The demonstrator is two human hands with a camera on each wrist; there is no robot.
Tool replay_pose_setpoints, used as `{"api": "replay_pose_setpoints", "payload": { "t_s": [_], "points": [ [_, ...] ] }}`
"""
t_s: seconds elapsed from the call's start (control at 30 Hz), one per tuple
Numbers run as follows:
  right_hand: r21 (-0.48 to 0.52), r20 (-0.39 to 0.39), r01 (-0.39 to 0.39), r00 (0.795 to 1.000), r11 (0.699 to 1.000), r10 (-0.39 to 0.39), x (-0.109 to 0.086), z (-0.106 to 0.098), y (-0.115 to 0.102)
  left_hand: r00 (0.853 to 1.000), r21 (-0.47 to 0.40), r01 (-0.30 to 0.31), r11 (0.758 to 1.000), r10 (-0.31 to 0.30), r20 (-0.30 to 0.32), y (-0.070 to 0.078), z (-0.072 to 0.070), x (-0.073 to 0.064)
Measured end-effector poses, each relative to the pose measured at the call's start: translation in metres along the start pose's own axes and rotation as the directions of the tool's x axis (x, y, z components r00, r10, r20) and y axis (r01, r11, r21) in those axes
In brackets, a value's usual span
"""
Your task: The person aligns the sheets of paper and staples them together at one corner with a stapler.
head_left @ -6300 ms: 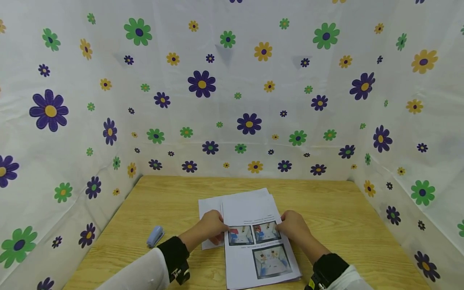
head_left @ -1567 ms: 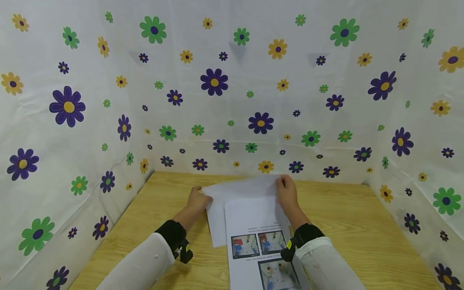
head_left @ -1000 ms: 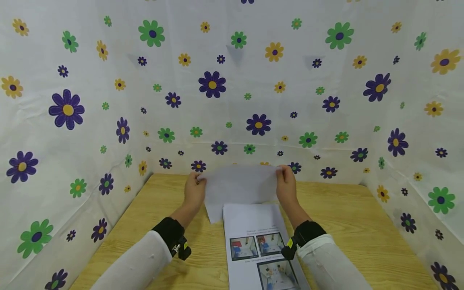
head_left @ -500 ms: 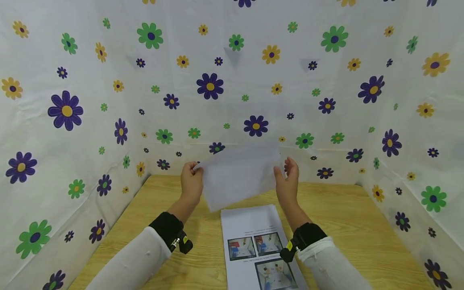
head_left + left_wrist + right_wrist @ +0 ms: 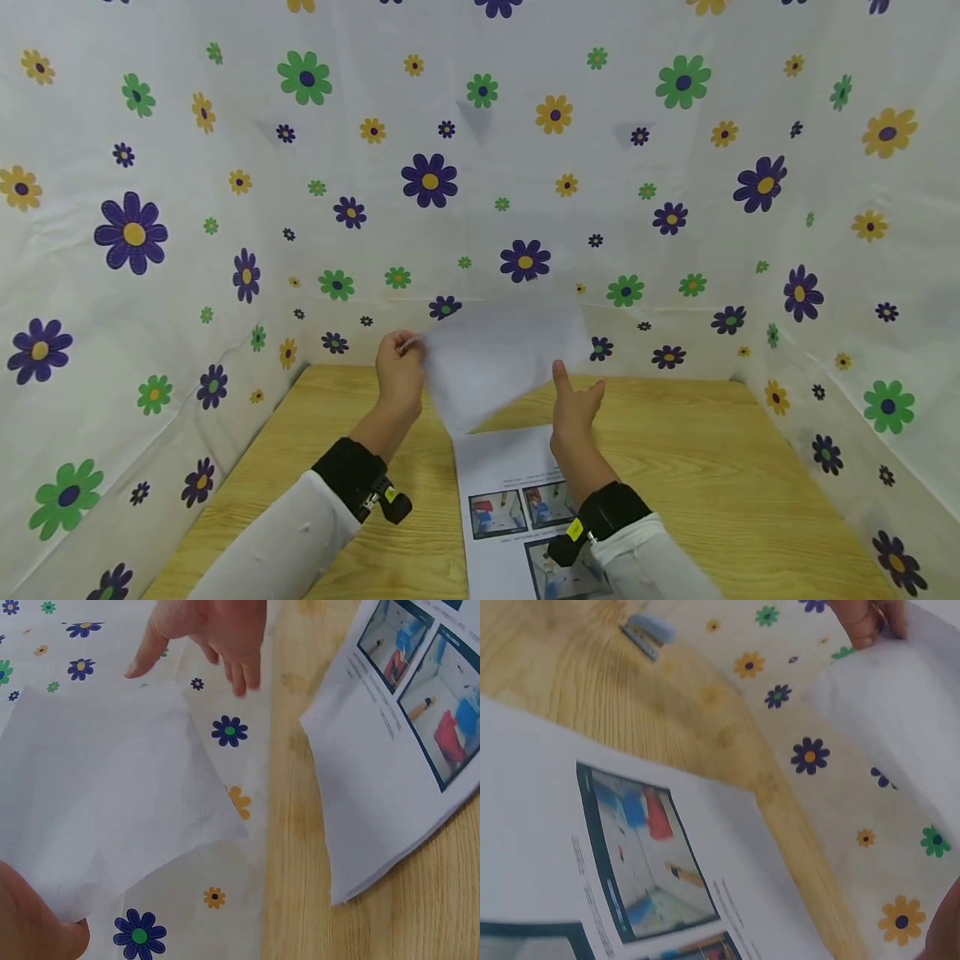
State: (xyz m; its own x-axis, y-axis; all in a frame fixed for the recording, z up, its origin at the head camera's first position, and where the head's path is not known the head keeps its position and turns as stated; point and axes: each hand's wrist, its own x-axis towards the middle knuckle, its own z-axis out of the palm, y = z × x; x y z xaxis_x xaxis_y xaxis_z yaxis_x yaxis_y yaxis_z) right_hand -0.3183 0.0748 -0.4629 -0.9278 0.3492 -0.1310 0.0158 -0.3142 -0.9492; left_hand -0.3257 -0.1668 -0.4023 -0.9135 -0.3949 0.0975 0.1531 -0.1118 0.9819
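My left hand [image 5: 400,375] pinches the left edge of a white sheet of paper [image 5: 502,358], which hangs tilted in the air above the table's far part. In the left wrist view the sheet [image 5: 105,780] looks blank and slightly curled. My right hand [image 5: 576,408] is just below the sheet's right side, thumb and fingers spread, holding nothing; the left wrist view shows it [image 5: 214,637] apart from the paper. Beneath lies a stack of printed papers [image 5: 495,467] with photos and text lines on its top page; the right forearm covers part of it.
A blue stapler [image 5: 651,631] lies on the wooden table [image 5: 712,483], seen in the right wrist view; in the head view the left arm hides its place. A white flower-patterned curtain [image 5: 637,208] encloses the table's back and sides.
Both hands were at the stack; the sheet that stuck out under its left side was drawn out and raised. The right hand then let go and moved lower, while the left keeps hold.
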Motion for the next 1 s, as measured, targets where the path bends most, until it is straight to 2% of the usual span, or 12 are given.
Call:
{"api": "replay_pose_setpoints", "payload": {
  "t_s": [0.1, 0.2, 0.33, 0.5, 0.67, 0.8, 0.87, 1.0],
  "points": [
    [0.112, 0.118, -0.066, 0.992, 0.992, 0.053, -0.002, 0.005, 0.003, 1.0, -0.015, 0.024, 1.0, -0.024, -0.005, 0.001, 0.001, -0.002],
    [0.24, 0.221, -0.119, 0.973, 0.963, 0.065, -0.002, 0.01, 0.005, 0.998, -0.016, 0.066, 0.998, -0.066, -0.008, 0.001, 0.003, -0.005],
    [0.318, 0.258, -0.132, 0.965, 0.939, 0.048, -0.001, 0.012, 0.006, 0.993, -0.017, 0.116, 0.993, -0.116, -0.01, -0.003, 0.005, -0.01],
    [0.218, 0.268, -0.098, 0.963, 0.971, 0.037, -0.004, 0.009, 0.005, 0.99, -0.021, 0.141, 0.99, -0.141, 0.018, -0.015, 0.005, -0.015],
    [0.042, 0.234, -0.016, 0.972, 0.999, 0.006, -0.003, 0.001, 0.005, 0.979, -0.039, 0.172, 0.984, -0.167, 0.115, -0.028, -0.003, -0.02],
    [-0.075, 0.227, 0.061, 0.973, 0.995, -0.042, -0.001, -0.007, -0.001, 0.962, -0.055, 0.209, 0.976, -0.195, 0.19, -0.034, -0.013, -0.015],
    [-0.114, 0.239, 0.079, 0.97, 0.99, -0.05, 0.001, -0.011, -0.006, 0.951, -0.023, 0.216, 0.976, -0.205, 0.229, -0.036, -0.021, -0.007],
    [-0.204, 0.291, 0.129, 0.954, 0.97, -0.065, 0.006, -0.02, -0.018, 0.915, 0.073, 0.189, 0.979, -0.202, 0.349, -0.035, -0.042, 0.01]
  ]
}}
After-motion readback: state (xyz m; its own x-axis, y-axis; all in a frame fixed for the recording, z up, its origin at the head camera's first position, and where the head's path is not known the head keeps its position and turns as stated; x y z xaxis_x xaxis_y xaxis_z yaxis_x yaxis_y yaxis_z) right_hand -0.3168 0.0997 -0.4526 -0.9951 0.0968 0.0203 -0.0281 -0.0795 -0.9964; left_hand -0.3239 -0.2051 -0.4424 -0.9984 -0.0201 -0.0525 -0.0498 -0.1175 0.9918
